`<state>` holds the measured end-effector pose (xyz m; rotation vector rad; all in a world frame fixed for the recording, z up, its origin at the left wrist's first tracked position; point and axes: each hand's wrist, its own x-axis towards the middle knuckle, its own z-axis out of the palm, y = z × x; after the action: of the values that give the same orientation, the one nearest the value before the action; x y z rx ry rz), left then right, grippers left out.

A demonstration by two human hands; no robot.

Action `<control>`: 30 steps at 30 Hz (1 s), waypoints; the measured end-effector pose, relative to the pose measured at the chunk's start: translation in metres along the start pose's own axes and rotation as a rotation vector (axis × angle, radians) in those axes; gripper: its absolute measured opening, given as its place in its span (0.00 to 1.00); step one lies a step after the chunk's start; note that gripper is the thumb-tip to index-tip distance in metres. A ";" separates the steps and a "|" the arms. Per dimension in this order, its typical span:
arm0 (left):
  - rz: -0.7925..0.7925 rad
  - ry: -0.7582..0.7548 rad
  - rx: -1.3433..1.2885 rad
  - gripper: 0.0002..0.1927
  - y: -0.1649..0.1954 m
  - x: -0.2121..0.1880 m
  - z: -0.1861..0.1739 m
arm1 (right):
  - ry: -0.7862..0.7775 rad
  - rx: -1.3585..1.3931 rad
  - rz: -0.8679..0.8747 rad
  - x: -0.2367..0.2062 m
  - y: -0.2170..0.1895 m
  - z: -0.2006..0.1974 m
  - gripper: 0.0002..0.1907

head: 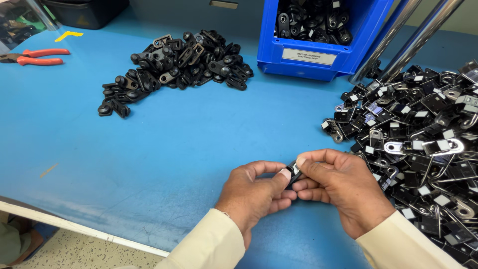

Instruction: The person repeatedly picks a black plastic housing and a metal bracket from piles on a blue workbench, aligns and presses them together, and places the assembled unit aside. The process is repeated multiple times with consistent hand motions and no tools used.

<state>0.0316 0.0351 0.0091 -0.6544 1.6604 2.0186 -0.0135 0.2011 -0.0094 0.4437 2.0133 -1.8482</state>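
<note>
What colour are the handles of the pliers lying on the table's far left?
Red-orange; the pliers show on the blue table in the head view.

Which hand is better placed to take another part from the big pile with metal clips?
Probably the right hand: the clip pile lies beside it, while the left hand is farther away.

On my blue desk (pixel 149 149) lie red-handled pliers (pixel 37 56) at far left. A blue bin (pixel 323 55) of black parts stands behind.
</note>
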 end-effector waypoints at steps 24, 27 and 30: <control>0.329 0.227 0.436 0.12 0.014 0.027 -0.076 | 0.282 0.197 -0.622 0.084 -0.136 -0.006 0.02; 0.387 0.359 0.435 0.09 0.011 0.043 -0.111 | 0.166 -0.054 -0.576 0.070 -0.096 -0.002 0.02; 0.621 0.594 0.465 0.03 0.022 0.053 -0.169 | 0.236 -0.212 -0.360 0.047 -0.039 0.015 0.07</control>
<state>-0.0097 -0.1331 -0.0343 -0.6526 2.8625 1.7622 -0.0722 0.1819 0.0018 0.2606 2.5594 -1.8163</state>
